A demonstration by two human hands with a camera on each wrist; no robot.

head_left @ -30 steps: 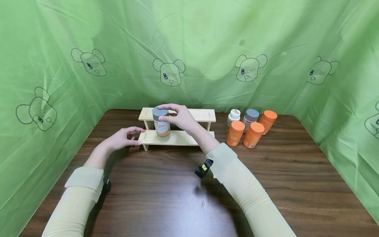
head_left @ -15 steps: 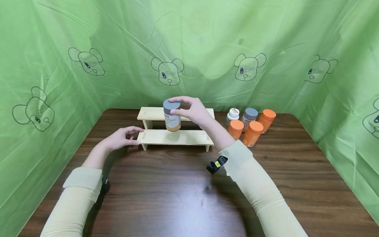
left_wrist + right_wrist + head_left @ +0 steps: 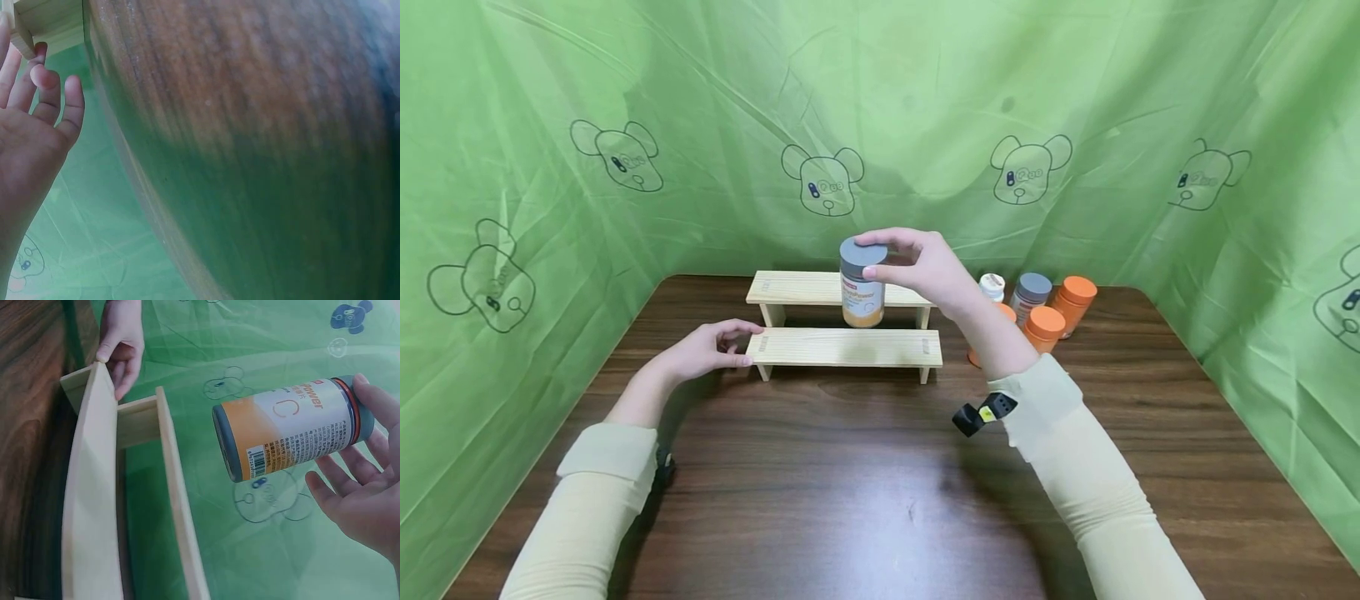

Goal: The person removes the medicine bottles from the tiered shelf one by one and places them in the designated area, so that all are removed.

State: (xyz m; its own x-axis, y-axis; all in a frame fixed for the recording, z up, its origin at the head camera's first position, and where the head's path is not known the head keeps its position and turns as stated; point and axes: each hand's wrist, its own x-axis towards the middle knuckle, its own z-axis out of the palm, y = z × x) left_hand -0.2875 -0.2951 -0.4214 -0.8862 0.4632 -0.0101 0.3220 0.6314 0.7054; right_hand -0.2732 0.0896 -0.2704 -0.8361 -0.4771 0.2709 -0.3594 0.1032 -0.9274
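Note:
My right hand (image 3: 928, 271) grips a pill bottle (image 3: 862, 300) by its grey lid, thumb in front and fingers behind. The bottle has a white and orange label with a letter C, and in the right wrist view its base hangs apart from the two-step wooden rack (image 3: 842, 348). My left hand (image 3: 703, 350) holds the left end of the rack's lower step, thumb at the front edge and fingers at the back. Only part of that grip shows in the left wrist view, where the wooden end (image 3: 24, 39) sits at the top left corner.
Right of the rack stand several bottles: a white one (image 3: 992, 288), a grey-lidded one (image 3: 1032, 293) and orange ones (image 3: 1075, 300), some partly hidden by my right forearm. Green cloth (image 3: 925, 100) surrounds the dark wooden table (image 3: 820, 483) at back and sides.
My right hand has raised the pill bottle off the lower step and carried it to the right. The left hand stays at the rack's left end.

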